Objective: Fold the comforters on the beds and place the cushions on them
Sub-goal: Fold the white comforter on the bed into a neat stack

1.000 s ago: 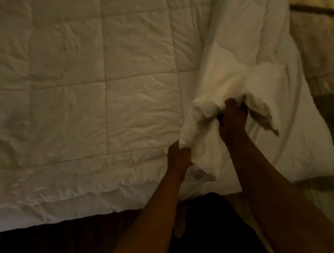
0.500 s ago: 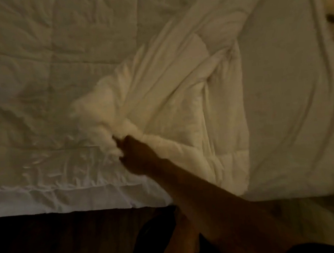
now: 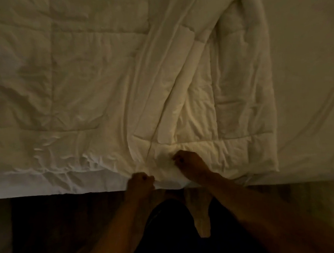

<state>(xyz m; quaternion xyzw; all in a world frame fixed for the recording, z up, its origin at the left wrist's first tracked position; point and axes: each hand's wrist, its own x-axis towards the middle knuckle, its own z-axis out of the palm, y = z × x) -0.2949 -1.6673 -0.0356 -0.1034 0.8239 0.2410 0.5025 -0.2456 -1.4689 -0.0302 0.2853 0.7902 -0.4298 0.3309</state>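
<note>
A white quilted comforter [image 3: 78,77] covers the left and middle of the bed. Its right portion is folded over onto itself, and the folded flap [image 3: 240,104] ends in a straight vertical edge. My left hand [image 3: 139,183] is closed on the comforter's near edge at the bedside. My right hand [image 3: 189,161] is closed on the folded layer's near border, slightly farther onto the bed. No cushion is in view.
Bare sheet on the mattress [image 3: 308,75] shows to the right of the fold. Dark wood floor [image 3: 60,230] runs along the near side of the bed. My legs in dark clothing [image 3: 170,236] stand against the bed edge.
The lifted corner of the comforter has been carried left and laid down flat over the rest. Both hands have come down to the near edge, and my left hand is back in view.
</note>
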